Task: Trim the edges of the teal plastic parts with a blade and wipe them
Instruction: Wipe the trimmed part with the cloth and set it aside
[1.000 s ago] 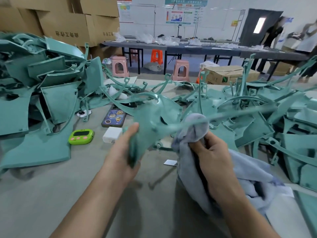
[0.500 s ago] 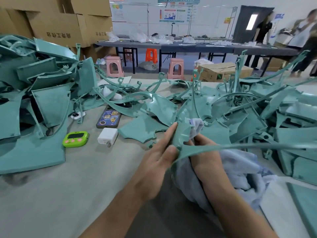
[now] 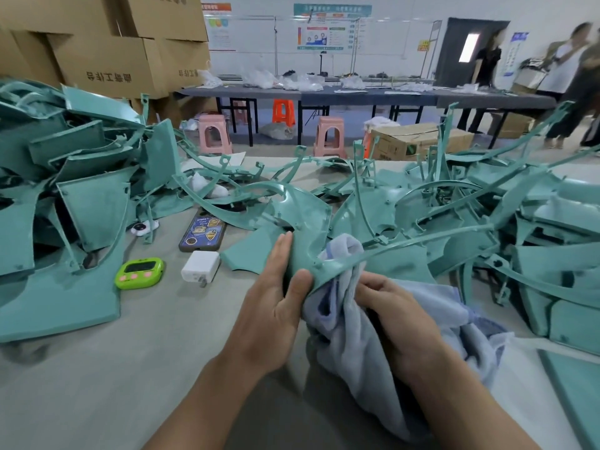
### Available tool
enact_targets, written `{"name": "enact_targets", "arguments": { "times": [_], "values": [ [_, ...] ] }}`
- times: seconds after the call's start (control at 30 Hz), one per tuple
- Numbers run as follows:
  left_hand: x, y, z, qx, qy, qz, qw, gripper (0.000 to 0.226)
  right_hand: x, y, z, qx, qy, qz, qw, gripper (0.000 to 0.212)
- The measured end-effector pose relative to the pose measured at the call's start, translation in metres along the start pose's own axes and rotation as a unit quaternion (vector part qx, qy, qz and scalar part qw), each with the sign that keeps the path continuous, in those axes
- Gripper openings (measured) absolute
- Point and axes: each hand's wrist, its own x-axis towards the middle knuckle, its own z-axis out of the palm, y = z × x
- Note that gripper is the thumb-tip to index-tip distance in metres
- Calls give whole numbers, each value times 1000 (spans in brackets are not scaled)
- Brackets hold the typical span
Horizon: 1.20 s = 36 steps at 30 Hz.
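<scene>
Nearest you, both hands meet low over the grey bench [image 3: 97, 368]. Your left hand [image 3: 276, 313] pinches the teal part [image 3: 305, 254] at its lower corner. The thumb presses on the near face and the fingers lie straight up along the part's left edge. Your right hand [image 3: 389, 306] is curled into the pale blue cloth [image 3: 344, 336], bunching it against the part just beside your left thumb. The rest of the cloth drapes around your right wrist. The part's thin curved arm runs off to the right above the cloth.

Just past your left hand, on the bench, lie a white charger [image 3: 200, 266], a green timer [image 3: 139, 273] and a phone [image 3: 203, 233] in a patterned case. A left heap [image 3: 81, 196] and a right heap [image 3: 535, 254] of teal parts flank them.

Farther back are cardboard boxes [image 3: 110, 60], pink stools [image 3: 214, 134] and a long dark table [image 3: 357, 95]. People [image 3: 487, 60] stand at the far right.
</scene>
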Motion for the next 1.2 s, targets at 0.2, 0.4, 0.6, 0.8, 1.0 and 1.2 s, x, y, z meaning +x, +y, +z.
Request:
{"name": "enact_targets", "arguments": {
  "times": [0.2,0.4,0.6,0.8,1.0,1.2],
  "values": [
    [-8,-1,15,-120,-17,82,989,65,3,-2,6,-153,116,-5,981,35],
    [-5,-4,23,-184,-118,128,967,80,8,2,15,-59,161,-48,984,33],
    [-1,9,29,-350,72,-62,932,39,5,19,15,-395,179,-146,889,19],
    [12,-9,-8,-529,83,-292,792,78,-4,25,35,-585,123,-305,741,22],
    [17,-6,-1,-513,13,-320,796,70,0,15,32,-637,233,-338,652,17],
    [15,0,7,-496,46,-259,828,46,2,9,24,-662,299,-247,641,17]
  ]
}}
